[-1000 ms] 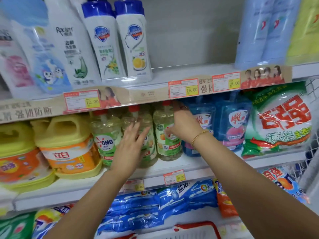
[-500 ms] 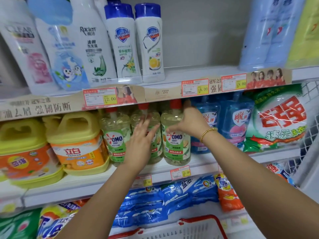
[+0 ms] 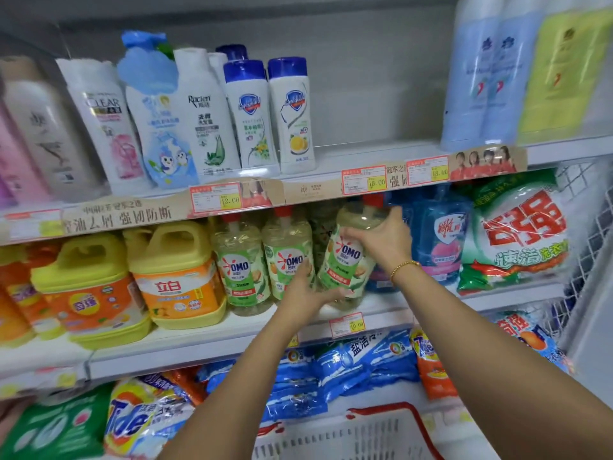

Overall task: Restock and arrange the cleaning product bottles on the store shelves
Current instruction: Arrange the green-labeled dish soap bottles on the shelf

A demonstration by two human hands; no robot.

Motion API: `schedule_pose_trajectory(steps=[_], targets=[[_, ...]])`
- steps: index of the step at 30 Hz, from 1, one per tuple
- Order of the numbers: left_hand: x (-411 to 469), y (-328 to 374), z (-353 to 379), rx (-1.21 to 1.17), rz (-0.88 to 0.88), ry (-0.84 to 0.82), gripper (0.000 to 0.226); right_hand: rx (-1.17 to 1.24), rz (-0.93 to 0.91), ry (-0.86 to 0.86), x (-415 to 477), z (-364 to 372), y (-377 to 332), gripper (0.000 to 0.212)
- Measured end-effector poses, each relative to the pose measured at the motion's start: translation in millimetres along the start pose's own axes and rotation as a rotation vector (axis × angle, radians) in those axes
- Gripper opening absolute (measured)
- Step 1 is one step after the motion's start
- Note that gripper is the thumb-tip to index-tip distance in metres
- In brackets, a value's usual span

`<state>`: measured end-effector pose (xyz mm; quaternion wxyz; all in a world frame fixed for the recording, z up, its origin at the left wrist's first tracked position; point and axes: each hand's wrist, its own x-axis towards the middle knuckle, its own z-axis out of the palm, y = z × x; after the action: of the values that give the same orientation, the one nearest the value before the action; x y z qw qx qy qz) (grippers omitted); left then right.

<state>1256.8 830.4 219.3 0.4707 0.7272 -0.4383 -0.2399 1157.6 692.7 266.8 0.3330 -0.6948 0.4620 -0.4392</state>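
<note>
Three clear OMO dish-soap bottles with red caps stand on the middle shelf [image 3: 205,340]. The rightmost OMO bottle [image 3: 348,260] is tilted, its top leaning right. My right hand [image 3: 384,240] grips its shoulder just below the cap. My left hand [image 3: 308,293] cups its lower left side and base, thumb against the middle OMO bottle [image 3: 288,257]. The left OMO bottle [image 3: 240,263] stands upright and untouched.
Yellow detergent jugs [image 3: 175,273] sit left of the OMO bottles; blue refill pouches [image 3: 438,240] and a large powder bag [image 3: 517,234] sit right. Shampoo bottles [image 3: 252,114] fill the top shelf. Detergent bags lie below. A white basket with red rim [image 3: 381,433] is at the bottom.
The right OMO bottle has been tipped and drawn forward by my right hand. My left hand moved off the middle bottle to the right bottle's base. The camera view shifted upward.
</note>
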Motion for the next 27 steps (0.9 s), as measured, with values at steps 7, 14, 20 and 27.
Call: schedule_pose_trajectory(steps=[7, 14, 20, 27], targets=[[3, -7, -17, -0.236, -0.217, -0.178, 0.078, 0.437, 0.267, -0.194, -14, -19, 20, 0.040], [-33, -37, -34, -0.302, -0.247, -0.513, 0.060, 0.529, 0.241, -0.521, -73, -47, 20, 0.025], [-70, -20, -24, -0.290, -0.011, -0.462, 0.072, 0.356, 0.054, -0.647, -121, -42, 4, 0.068], [-104, 3, -44, -0.377, 0.161, -0.101, 0.073, 0.536, -0.164, -0.646, -143, -48, -26, 0.085]])
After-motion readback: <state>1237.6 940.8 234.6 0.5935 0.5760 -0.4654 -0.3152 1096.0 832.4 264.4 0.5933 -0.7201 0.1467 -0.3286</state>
